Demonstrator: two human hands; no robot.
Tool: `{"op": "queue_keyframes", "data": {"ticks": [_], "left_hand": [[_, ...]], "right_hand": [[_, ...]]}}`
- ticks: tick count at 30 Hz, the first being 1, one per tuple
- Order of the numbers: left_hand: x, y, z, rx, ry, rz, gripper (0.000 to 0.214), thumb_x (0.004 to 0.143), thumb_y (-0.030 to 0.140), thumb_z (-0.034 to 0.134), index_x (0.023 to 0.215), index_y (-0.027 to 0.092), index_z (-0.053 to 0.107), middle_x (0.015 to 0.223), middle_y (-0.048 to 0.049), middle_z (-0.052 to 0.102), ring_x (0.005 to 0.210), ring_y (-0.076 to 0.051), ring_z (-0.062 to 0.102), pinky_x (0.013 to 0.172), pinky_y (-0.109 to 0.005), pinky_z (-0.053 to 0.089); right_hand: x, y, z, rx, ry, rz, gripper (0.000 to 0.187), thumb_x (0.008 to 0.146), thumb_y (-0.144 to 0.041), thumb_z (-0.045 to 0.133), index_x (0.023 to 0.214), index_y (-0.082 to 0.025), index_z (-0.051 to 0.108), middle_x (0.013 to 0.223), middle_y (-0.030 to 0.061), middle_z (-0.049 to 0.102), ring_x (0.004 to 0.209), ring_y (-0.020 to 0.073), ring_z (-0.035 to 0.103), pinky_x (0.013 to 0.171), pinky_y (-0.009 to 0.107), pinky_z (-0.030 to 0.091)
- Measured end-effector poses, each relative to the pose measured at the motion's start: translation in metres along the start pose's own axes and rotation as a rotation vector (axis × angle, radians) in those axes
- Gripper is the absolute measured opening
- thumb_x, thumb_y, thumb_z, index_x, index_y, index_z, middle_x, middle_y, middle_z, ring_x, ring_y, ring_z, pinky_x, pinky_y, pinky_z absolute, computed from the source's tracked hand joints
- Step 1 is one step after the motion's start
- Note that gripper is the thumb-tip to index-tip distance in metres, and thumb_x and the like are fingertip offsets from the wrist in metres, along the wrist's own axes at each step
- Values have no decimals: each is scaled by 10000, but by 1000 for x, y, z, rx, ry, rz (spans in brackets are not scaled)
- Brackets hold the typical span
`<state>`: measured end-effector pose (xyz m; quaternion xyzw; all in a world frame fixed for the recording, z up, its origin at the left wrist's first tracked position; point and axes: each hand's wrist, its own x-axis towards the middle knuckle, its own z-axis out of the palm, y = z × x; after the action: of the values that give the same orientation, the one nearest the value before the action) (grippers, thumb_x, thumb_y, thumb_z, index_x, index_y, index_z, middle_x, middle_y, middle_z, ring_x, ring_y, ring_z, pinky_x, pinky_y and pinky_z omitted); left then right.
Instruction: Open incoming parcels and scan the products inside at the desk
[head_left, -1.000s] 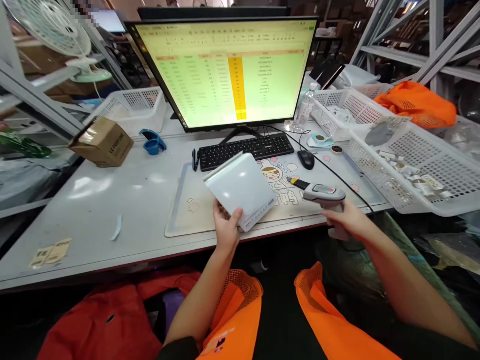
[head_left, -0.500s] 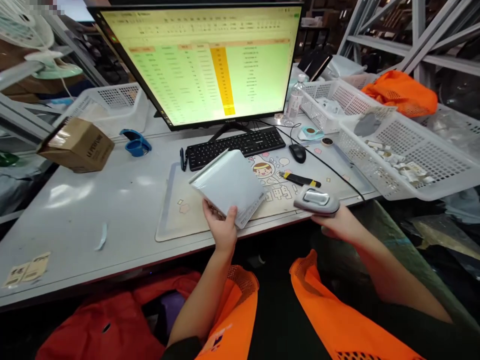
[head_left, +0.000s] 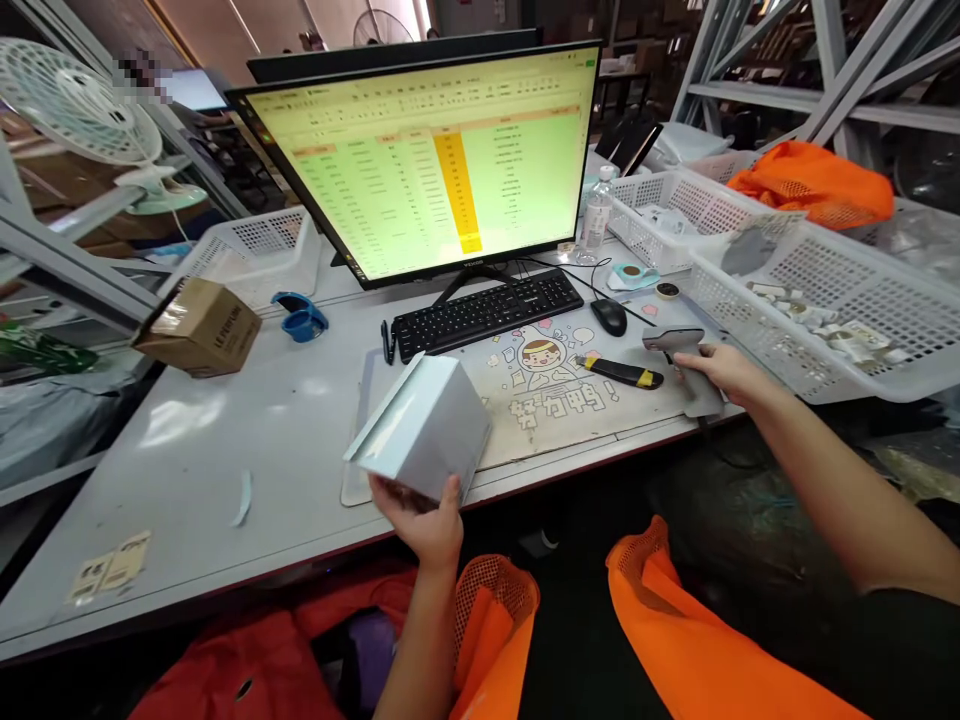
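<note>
A pale, box-shaped parcel is tilted above the near left corner of the desk mat. My left hand is closed on its lower end, thumb on the near side. At the mat's right end my right hand grips a grey barcode scanner around the neck below its head. The scanner is upright, its base by the desk edge; whether it rests there I cannot tell. Between the hands lies a black and yellow utility knife, with a mouse beyond it.
Behind the mat stand a keyboard and a monitor. White baskets line the right side, near a water bottle. A cardboard box and a blue container are at the left. Orange cloth lies on the baskets.
My right hand has moved the scanner from the desk's front edge rightward over the mat's end and turned it upright. The parcel in my left hand has shifted left and tilted, and the view has swung.
</note>
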<state>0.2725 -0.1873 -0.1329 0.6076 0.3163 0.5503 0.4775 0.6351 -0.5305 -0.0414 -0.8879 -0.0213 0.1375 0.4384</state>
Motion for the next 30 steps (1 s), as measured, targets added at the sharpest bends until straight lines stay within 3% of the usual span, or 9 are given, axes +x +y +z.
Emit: {"op": "queue_keyframes", "data": {"ticks": [3,6,10,13,15,20,24,27,30], "left_hand": [[1,-13,-22,50,41,28,1260,662,630,932,1637,232,239,1701,-249,308,1541,-337,443,1253,-500,406],[0,-23,-29,80,72,39,1222,672,649,910,1612,192,277,1642,-261,388,1495,-352,492,1240,-540,417],[-3,-29,-24,174,10,-22,1303,588,615,967,1601,157,287,1603,-271,413,1505,-380,473,1266,-561,369],[-4,-26,-24,181,-4,-43,1277,566,565,991,1591,195,326,1614,-235,412,1548,-366,418,1308,-531,299],[-7,-20,-28,183,12,-60,1209,571,557,987,1560,203,388,1576,-215,464,1526,-365,444,1303,-528,312],[-18,-4,-44,159,-39,-135,956,702,557,912,1480,198,488,1360,-163,625,1246,-305,655,1154,-483,506],[-26,0,-45,62,-87,-240,896,669,677,883,1344,173,580,1142,-121,697,1010,-279,706,973,-436,594],[-32,-1,-32,-52,-179,-369,946,678,753,839,1367,167,562,1089,-120,712,955,-274,714,889,-414,608],[-39,2,-6,-109,-372,-447,991,682,793,816,1394,155,555,1094,-144,723,981,-295,723,884,-423,615]], "right_hand": [[8,2,6,-443,254,-89,386,849,-441,797,1020,-95,778,1192,268,732,1204,450,669,1035,592,522],[-11,-21,49,-585,414,-346,429,937,-450,670,1167,-104,777,1315,249,683,1301,440,604,1140,623,436],[-12,-96,148,-547,-36,-676,403,1014,-376,547,1255,-126,752,1364,177,675,1311,294,601,1184,409,441],[14,-143,205,-577,-84,-687,508,1014,-356,561,1435,-83,644,1623,220,472,1537,346,375,1289,480,291],[32,-158,223,-593,-73,-661,578,1015,-348,564,1507,-45,567,1729,262,281,1613,411,198,1308,605,169],[53,-167,223,-669,-92,-636,618,1044,-443,533,1516,-46,563,1791,251,81,1648,452,-7,1267,740,-16],[25,-161,205,-472,-160,-615,691,1067,-545,456,1589,-95,507,1792,220,139,1659,433,62,1290,717,3],[-31,-116,185,5,-457,-697,832,1032,-731,429,1683,-216,372,1705,185,399,1590,353,354,1306,584,239],[-105,-42,164,381,-780,-618,1149,838,-849,679,1732,-303,206,1618,169,509,1448,351,546,1209,558,404]]}}
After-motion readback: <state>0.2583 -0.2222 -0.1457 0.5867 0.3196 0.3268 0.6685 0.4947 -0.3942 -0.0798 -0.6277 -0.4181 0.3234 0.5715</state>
